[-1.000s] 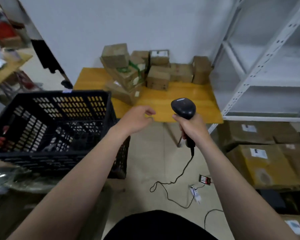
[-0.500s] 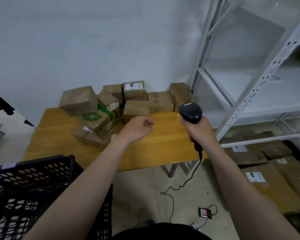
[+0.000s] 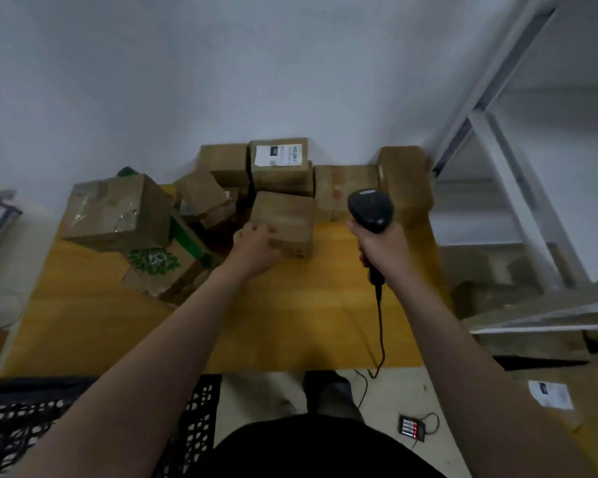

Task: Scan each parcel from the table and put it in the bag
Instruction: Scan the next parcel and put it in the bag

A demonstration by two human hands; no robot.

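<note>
Parcels point(image 3: 346, 188) heaped at the far end of yellow wooden surface point(image 3: 290, 322), against the wall. Front parcel point(image 3: 287, 219), plain brown carton, flat on the surface and nearest of the heap, under left hand point(image 3: 254, 248): fingers curled round its near left corner, thumb hidden. Right hand point(image 3: 382, 248) wrapped tight round the grip of black scanner point(image 3: 370, 210), head up, just right of the front parcel and not touching it. Scanner cable point(image 3: 380, 319) trailing down across the surface and over its near edge to the floor. Behind the front parcel and higher, labelled parcel point(image 3: 280, 163), white sticker facing up. To the left, large taped parcel point(image 3: 118, 212), tilted, resting on a green-printed carton point(image 3: 159, 265). To the right, tall parcel point(image 3: 406, 181) upright by the wall. Black crate point(image 3: 194, 408) on the floor at lower left, below the near edge of the surface. White metal shelf point(image 3: 523, 188) at right; floor cartons point(image 3: 549, 384) beside it, one with a white label. Small battery charger point(image 3: 411, 426) on the floor, near the cable.
</note>
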